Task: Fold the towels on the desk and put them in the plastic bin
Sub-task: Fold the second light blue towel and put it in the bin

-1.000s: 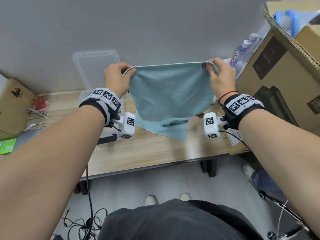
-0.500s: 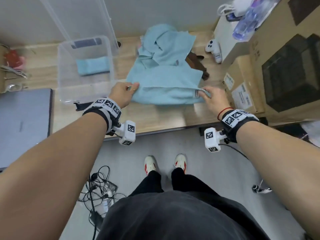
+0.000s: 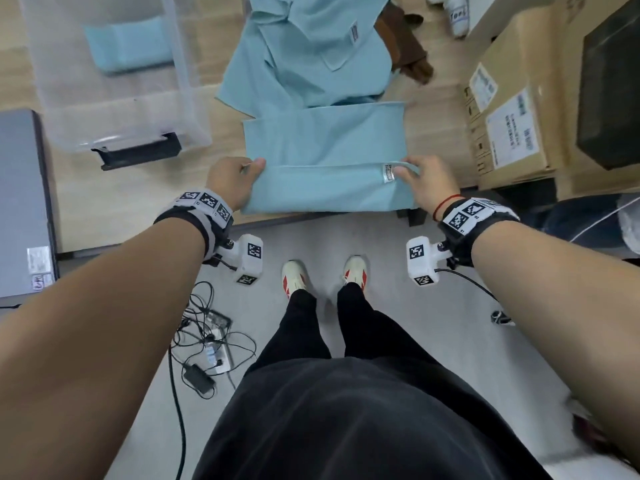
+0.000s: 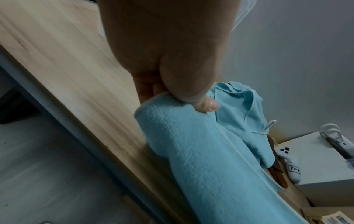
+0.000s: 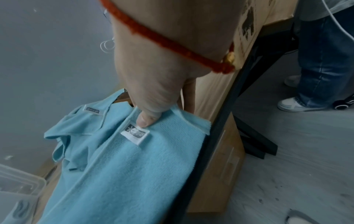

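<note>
A light blue towel lies on the wooden desk at its front edge, its near part doubled over into a band. My left hand pinches the folded layer at the towel's left corner. My right hand pinches the right corner beside the white label, thumb on top. More unfolded blue towels are heaped behind it. The clear plastic bin stands on the desk at the left and holds one folded blue towel.
Cardboard boxes crowd the desk's right end, close to my right hand. A brown cloth and a white controller lie behind the towels. A grey laptop sits at the far left. Cables lie on the floor.
A second ago I held the towel up in the air by its top corners. It has since come down flat on the desk, and the held edge now lies folded over the near part.
</note>
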Motion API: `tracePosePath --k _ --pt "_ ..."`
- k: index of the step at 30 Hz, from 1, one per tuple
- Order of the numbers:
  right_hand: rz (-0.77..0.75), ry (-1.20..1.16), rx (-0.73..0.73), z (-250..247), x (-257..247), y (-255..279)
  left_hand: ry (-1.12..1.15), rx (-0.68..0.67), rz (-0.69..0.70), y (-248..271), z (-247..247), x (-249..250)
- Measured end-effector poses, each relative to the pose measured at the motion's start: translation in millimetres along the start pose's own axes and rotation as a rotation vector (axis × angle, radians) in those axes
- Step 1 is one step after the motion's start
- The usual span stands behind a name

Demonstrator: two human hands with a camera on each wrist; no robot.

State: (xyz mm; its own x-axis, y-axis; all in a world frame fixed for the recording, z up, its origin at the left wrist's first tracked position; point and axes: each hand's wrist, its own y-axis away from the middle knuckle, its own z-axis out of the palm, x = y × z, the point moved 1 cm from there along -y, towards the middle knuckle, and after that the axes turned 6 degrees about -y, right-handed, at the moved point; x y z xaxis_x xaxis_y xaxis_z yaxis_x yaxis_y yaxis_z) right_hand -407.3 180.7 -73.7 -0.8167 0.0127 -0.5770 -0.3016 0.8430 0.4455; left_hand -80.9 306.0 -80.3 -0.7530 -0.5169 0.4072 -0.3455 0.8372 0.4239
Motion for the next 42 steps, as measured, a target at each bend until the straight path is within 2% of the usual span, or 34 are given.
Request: tracePosePath --k 4,11,22,29,34,42 --pt "0.009 -0.017 0.116 -17.3 -15.5 -16.6 0.102 0.109 -0.041 -12.5 -14.0 5.3" --pt "0.055 -0.097 0.229 -32.2 -33.4 -53.1 0.132 0.156 -0.077 -41.6 -20.5 2.2" --pt "0.126 -0.135 0.208 -4.8 -7.1 -125.0 0.101 0.150 -0.228 -87.8 -6.4 0.5" --pt "0.098 -0.104 0.203 3.1 -0.9 -142.1 0.147 0.139 -0.302 -101.7 1.3 -5.4" --pt "0.079 -0.065 0.203 6.3 0.5 -152.1 0.104 0.124 -0.294 -107.5 5.3 -7.0" --pt "0.230 0.142 0.232 5.5 -2.4 -154.5 0.105 0.135 -0.391 -112.7 9.4 -6.8"
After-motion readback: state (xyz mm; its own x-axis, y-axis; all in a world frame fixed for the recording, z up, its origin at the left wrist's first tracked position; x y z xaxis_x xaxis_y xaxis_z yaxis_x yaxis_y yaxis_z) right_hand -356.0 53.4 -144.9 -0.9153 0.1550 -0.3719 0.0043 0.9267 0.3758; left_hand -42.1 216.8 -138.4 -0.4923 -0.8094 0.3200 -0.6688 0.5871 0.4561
